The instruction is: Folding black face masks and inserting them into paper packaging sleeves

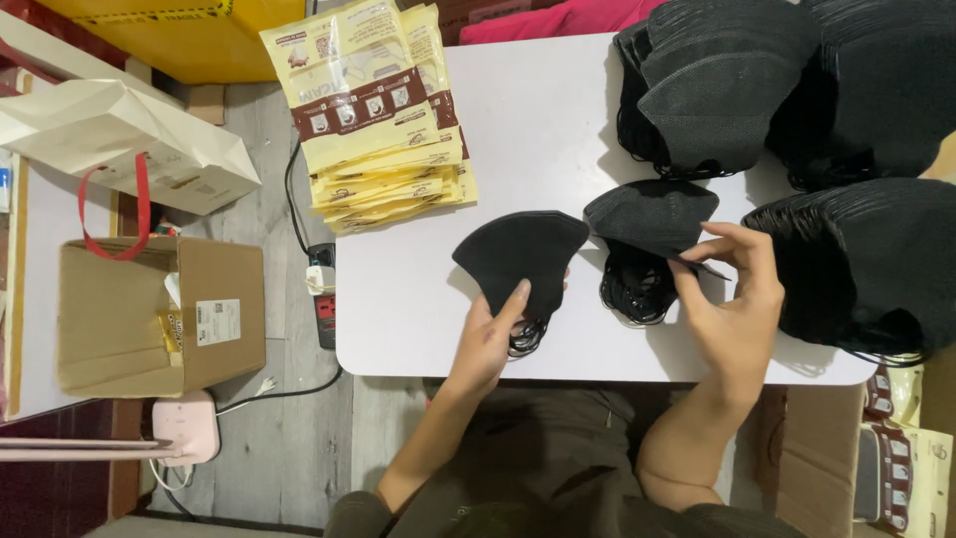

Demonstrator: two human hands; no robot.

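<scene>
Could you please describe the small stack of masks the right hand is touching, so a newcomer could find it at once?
On the white table, look just in front of the person, between the two hands. The small stack of black masks sits at the right hand. Unlike the tall piles beyond, it is only a few masks thick.

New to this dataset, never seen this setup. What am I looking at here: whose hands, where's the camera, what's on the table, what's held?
There is no machine: a person works bare-handed, and the one picture comes from a camera on their head, looking down. The left hand holds a folded black face mask. The right hand touches the top of a small pile of black masks beside it. On the white table also lie a stack of cream packets and larger heaps of black masks. On the floor to the left stand a cardboard box and a paper bag.
</scene>
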